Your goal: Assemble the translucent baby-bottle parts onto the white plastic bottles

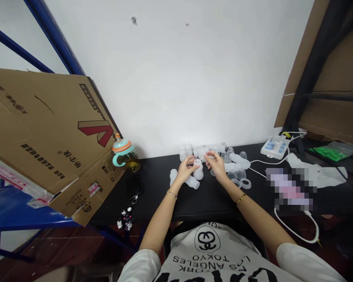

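Observation:
On the black table, my left hand [186,170] has its thumb and fingers closed around a small white translucent bottle [198,172], which stands upright with its open neck at the top. Just right of that neck is my right hand [216,163], its thumb and fingertips pinched together; a small clear part seems to be between them, too small to name. Another white bottle [192,182] lies on its side by my left hand. Clear domed caps [242,156] and pale rings [245,183] are spread to the right of my right hand.
A lidded drink jug [131,156], a phone [134,185] and a keychain [126,219] are on the left, beside a large cardboard box [55,129]. To the right are a power strip [275,147], white cables and a blurred-out item [291,188]. A white wall rises behind.

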Demonstrator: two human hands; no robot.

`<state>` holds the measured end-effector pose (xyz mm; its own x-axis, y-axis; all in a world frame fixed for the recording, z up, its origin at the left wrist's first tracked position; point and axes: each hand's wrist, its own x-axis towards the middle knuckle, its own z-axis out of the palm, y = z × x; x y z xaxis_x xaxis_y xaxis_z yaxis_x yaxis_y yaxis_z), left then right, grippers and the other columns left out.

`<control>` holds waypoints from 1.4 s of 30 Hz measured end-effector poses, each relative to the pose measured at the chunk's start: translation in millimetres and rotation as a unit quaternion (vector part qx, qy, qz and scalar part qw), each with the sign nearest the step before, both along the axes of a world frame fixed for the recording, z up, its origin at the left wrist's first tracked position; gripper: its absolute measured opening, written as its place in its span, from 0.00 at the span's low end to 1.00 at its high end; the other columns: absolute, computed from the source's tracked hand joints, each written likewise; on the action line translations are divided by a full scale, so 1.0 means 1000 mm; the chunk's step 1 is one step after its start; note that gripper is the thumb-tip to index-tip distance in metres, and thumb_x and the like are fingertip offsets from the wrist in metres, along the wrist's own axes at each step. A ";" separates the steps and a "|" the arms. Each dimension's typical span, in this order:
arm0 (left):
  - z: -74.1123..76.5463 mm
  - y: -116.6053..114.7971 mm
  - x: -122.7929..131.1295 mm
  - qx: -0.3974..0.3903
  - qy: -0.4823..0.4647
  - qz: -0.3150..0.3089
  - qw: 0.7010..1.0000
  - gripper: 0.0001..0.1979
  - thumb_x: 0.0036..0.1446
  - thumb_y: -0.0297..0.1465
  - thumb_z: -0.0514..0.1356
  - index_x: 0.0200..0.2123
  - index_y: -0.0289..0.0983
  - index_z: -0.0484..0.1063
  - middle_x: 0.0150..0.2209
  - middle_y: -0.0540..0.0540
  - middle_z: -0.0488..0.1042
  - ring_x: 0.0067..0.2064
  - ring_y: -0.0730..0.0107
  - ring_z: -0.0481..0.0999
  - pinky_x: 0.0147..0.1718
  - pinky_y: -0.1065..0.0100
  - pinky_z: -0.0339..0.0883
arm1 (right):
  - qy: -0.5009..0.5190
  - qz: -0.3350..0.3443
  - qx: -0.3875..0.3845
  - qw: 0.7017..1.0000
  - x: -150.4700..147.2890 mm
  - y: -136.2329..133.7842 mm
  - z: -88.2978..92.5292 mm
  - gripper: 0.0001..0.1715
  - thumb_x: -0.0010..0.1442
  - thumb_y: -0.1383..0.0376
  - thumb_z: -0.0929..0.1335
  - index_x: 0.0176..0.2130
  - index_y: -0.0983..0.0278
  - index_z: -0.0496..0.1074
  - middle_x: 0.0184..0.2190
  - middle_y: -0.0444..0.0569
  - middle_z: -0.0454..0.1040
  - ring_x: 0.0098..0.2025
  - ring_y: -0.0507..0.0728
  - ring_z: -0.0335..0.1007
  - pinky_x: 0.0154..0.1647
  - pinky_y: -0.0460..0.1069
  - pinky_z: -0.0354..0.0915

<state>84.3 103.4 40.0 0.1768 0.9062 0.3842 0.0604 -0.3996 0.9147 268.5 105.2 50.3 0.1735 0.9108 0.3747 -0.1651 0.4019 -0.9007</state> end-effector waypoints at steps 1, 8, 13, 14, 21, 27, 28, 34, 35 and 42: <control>0.000 -0.001 0.000 -0.001 0.007 -0.004 1.000 0.28 0.51 0.34 0.72 0.55 0.38 0.71 0.50 0.38 0.79 0.53 0.55 0.78 0.48 0.57 0.75 | -0.004 -0.001 0.002 1.000 0.000 0.000 0.000 0.30 0.48 0.45 0.76 0.41 0.63 0.75 0.45 0.53 0.77 0.25 0.51 0.70 0.15 0.45 0.62; 0.002 -0.002 0.001 -0.002 0.020 -0.008 1.000 0.27 0.52 0.35 0.71 0.55 0.38 0.71 0.51 0.37 0.78 0.54 0.54 0.77 0.48 0.56 0.75 | -0.053 -0.003 0.015 0.998 -0.001 -0.001 -0.003 0.30 0.51 0.44 0.74 0.44 0.62 0.77 0.45 0.53 0.77 0.26 0.53 0.72 0.17 0.45 0.63; 0.001 -0.002 0.002 0.004 0.013 -0.024 1.000 0.29 0.52 0.36 0.72 0.56 0.39 0.70 0.52 0.37 0.77 0.55 0.53 0.77 0.48 0.55 0.75 | -0.129 -0.013 0.066 0.989 -0.003 -0.006 -0.004 0.24 0.57 0.47 0.72 0.46 0.61 0.78 0.47 0.54 0.78 0.30 0.54 0.73 0.20 0.47 0.66; 0.001 -0.002 0.002 0.003 0.014 -0.025 1.000 0.29 0.52 0.36 0.72 0.56 0.39 0.70 0.52 0.37 0.77 0.54 0.53 0.77 0.48 0.55 0.75 | -0.144 -0.016 0.076 0.987 -0.003 -0.006 -0.004 0.23 0.58 0.48 0.71 0.46 0.61 0.78 0.47 0.54 0.78 0.30 0.55 0.73 0.21 0.47 0.66; 0.004 -0.006 0.003 -0.002 0.025 -0.036 0.999 0.28 0.52 0.35 0.72 0.55 0.39 0.70 0.51 0.38 0.78 0.54 0.55 0.77 0.49 0.56 0.74 | -0.209 -0.030 0.105 0.972 -0.003 -0.005 -0.008 0.20 0.61 0.53 0.70 0.48 0.61 0.78 0.48 0.54 0.78 0.31 0.55 0.73 0.25 0.48 0.67; 0.006 -0.008 0.003 0.003 0.033 -0.034 0.999 0.28 0.52 0.37 0.72 0.55 0.39 0.71 0.52 0.38 0.78 0.54 0.55 0.77 0.50 0.55 0.73 | -0.239 -0.033 0.100 0.965 -0.003 -0.005 -0.011 0.20 0.62 0.53 0.69 0.50 0.59 0.77 0.48 0.52 0.79 0.34 0.57 0.74 0.30 0.50 0.69; 0.006 -0.008 0.003 0.004 0.034 -0.033 0.999 0.27 0.53 0.37 0.72 0.55 0.40 0.71 0.52 0.38 0.78 0.55 0.55 0.77 0.50 0.55 0.73 | -0.243 -0.033 0.100 0.964 -0.003 -0.005 -0.011 0.20 0.62 0.52 0.69 0.50 0.59 0.77 0.48 0.52 0.79 0.34 0.57 0.74 0.30 0.50 0.69; 0.004 -0.007 0.002 0.008 0.040 -0.024 0.999 0.27 0.53 0.36 0.71 0.55 0.39 0.72 0.53 0.37 0.77 0.55 0.54 0.77 0.50 0.55 0.73 | -0.266 -0.029 0.120 0.956 -0.003 -0.008 -0.011 0.21 0.64 0.52 0.68 0.52 0.58 0.77 0.49 0.52 0.79 0.36 0.58 0.74 0.30 0.50 0.69; 0.004 -0.006 0.002 0.010 0.041 -0.024 0.999 0.27 0.53 0.36 0.71 0.55 0.39 0.72 0.53 0.37 0.77 0.55 0.54 0.77 0.50 0.55 0.73 | -0.270 -0.028 0.123 0.954 -0.003 -0.008 -0.011 0.21 0.64 0.52 0.68 0.52 0.58 0.77 0.49 0.52 0.79 0.36 0.58 0.75 0.30 0.50 0.69; 0.002 -0.005 0.001 0.011 0.042 -0.029 0.999 0.27 0.53 0.37 0.72 0.55 0.38 0.72 0.53 0.37 0.77 0.55 0.54 0.77 0.50 0.55 0.73 | -0.276 -0.024 0.126 0.953 -0.003 -0.007 -0.014 0.25 0.65 0.52 0.67 0.56 0.59 0.76 0.49 0.53 0.79 0.38 0.59 0.76 0.31 0.51 0.71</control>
<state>85.7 98.5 42.5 0.2607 0.8850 0.3858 0.1139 -0.4251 0.8980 265.4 98.3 36.4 -0.0740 0.7761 0.6263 0.3302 0.6117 -0.7189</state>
